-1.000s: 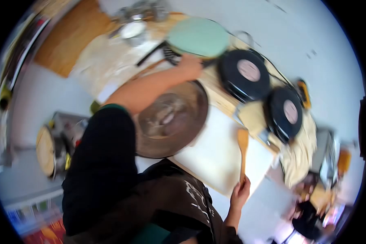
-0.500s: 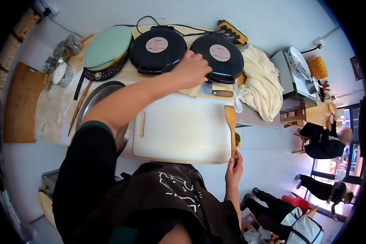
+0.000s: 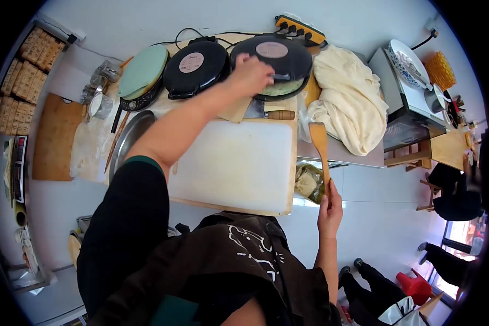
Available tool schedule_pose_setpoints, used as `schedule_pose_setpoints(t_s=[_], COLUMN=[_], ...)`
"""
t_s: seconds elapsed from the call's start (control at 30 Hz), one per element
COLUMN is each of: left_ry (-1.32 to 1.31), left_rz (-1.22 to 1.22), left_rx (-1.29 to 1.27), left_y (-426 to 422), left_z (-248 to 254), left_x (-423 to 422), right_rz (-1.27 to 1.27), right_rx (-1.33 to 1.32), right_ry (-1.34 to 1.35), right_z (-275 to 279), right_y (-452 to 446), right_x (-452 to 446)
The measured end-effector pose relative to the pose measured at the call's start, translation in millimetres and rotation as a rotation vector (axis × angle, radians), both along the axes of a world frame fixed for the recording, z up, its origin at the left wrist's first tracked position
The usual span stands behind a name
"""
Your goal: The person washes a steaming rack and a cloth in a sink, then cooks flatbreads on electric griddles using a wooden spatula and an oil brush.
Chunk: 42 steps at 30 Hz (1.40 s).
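Note:
My left hand (image 3: pixel 251 76), slightly blurred, is at the front edge of the right black griddle's lid (image 3: pixel 290 57), its fingers closed at the handle. The lid is tilted up, and a round, pale green flatbread (image 3: pixel 284 88) shows beneath it. A second black griddle (image 3: pixel 193 68) to the left is closed. My right hand (image 3: pixel 330 209) grips a wooden spatula (image 3: pixel 319 144) by its handle, blade pointing away from me, right of the white cutting board (image 3: pixel 233 165). A cleaver with a wooden handle (image 3: pixel 280 115) lies between the board and the griddles.
A light green disc (image 3: pixel 143 70) sits on a third appliance at the left, near a metal pan (image 3: pixel 129 138) and rolling pin (image 3: pixel 116 142). Cream cloth (image 3: pixel 348 98) lies at the right, beyond it a patterned bowl (image 3: pixel 407 62). People are at the far right.
The view has shifted from a blurred tilt. My left hand has moved from the green disc's appliance to the right griddle, whose lid has lifted. The spatula stays in my right hand.

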<state>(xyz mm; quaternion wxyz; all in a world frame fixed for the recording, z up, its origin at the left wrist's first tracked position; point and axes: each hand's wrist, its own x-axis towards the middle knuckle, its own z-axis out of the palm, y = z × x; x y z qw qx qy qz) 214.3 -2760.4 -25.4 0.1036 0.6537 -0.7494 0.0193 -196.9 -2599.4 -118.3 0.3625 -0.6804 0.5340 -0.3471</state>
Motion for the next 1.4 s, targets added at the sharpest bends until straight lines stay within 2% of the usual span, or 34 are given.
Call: schedule_pose_setpoints(t_s=[0.07, 0.2, 0.3, 0.37, 0.47, 0.53, 0.6, 0.77, 0.87, 0.97, 1.07, 1.17, 1.27, 1.33, 1.4], left_ry=[-0.005, 0.008, 0.063, 0.108, 0.150, 0.095, 0.112, 0.046, 0.030, 0.112, 0.148, 0.074, 0.110, 0.053, 0.096], left_rz=[0.038, 0.120, 0.176, 0.181, 0.164, 0.209, 0.193, 0.085, 0.042, 0.075, 0.084, 0.051, 0.074, 0.101, 0.128], left_rx=[-0.145, -0.144, -0.117, -0.133, -0.197, -0.213, -0.219, -0.310, -0.310, -0.227, -0.216, -0.276, -0.240, -0.210, -0.179], left_y=[-18.6, -64.0, -68.6, -70.4, -74.2, -71.8, -77.0, -100.6, -115.4, -118.9, -125.3, -135.6, -137.8, -140.2, -139.9], left_z=[37.2, 96.1, 134.3, 138.6, 141.2, 155.6, 161.1, 155.0, 153.1, 163.5, 163.0, 158.3, 162.1, 166.7, 169.5], left_x=[11.2, 41.8, 33.3, 35.5, 42.4, 36.3, 41.2, 66.1, 75.2, 76.3, 80.0, 85.3, 86.8, 84.3, 84.6], right_rz=[0.016, 0.003, 0.007, 0.009, 0.057, 0.083, 0.092, 0.243, 0.316, 0.453, 0.470, 0.555, 0.652, 0.678, 0.638], right_rx=[0.091, 0.128, 0.113, 0.069, -0.029, -0.358, -0.462, -0.613, -0.682, -0.641, -0.625, -0.444, -0.220, -0.121, -0.073], right_ry=[-0.017, -0.003, 0.009, 0.050, 0.270, 0.309, 0.532, 0.909, 1.038, 1.098, 1.107, 1.124, 1.008, 1.013, 0.860], right_z=[2.4, -1.1, -0.4, 1.1, 29.9, 58.4, 84.2, 110.0, 119.4, 117.1, 133.1, 160.0, 194.2, 196.9, 187.8], right_y=[-7.1, -15.4, -20.4, -28.0, -64.9, -100.7, -141.1, -226.3, -249.2, -271.2, -268.5, -267.0, -266.2, -273.3, -278.9], right_x=[-2.8, -2.0, -1.6, -1.7, 8.6, 32.1, 60.4, 124.2, 143.2, 145.8, 145.0, 152.4, 154.5, 150.5, 137.6])
